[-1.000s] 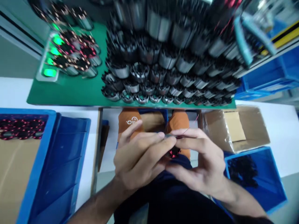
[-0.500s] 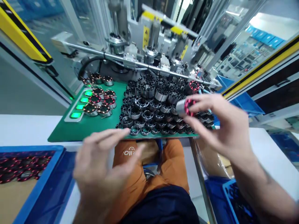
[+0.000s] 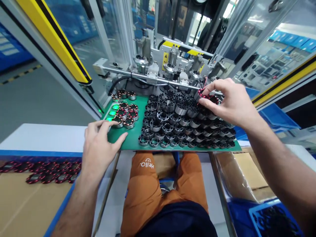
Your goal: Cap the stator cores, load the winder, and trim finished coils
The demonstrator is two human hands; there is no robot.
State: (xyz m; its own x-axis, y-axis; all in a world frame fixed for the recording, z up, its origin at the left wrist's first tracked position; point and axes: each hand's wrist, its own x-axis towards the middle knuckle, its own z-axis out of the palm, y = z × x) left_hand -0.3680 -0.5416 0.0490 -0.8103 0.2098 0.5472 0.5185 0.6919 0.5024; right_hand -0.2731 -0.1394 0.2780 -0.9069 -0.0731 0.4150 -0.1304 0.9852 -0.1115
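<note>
My right hand point(image 3: 228, 100) pinches a red-wound motor stator point(image 3: 200, 94) between thumb and fingers, at the back right of the stacked stators. Another red-wound stator point(image 3: 214, 98) shows just beyond the fingers, partly hidden by them. With thumb and fingers apart, my left hand point(image 3: 100, 141) hovers at the front left of the green mat point(image 3: 133, 140). Its index fingertip is close to a copper-wound stator point(image 3: 118, 122); whether they touch, I cannot tell. Several more wound stators point(image 3: 128, 123) stand in a group there, beside green-lit buttons point(image 3: 112, 113).
Rows of bare black-and-silver stators point(image 3: 168, 127) fill the mat's middle and right. Behind them runs a machine's metal rail point(image 3: 158, 79) with spindles above. A blue-rimmed bin point(image 3: 59, 204) holds red-wound stators at left. A blue crate point(image 3: 254, 214) of dark parts sits lower right.
My right hand has carried the red-wound stator back and up to the rear right of the stack. My left hand has moved forward towards the copper-wound stators. The view has shifted.
</note>
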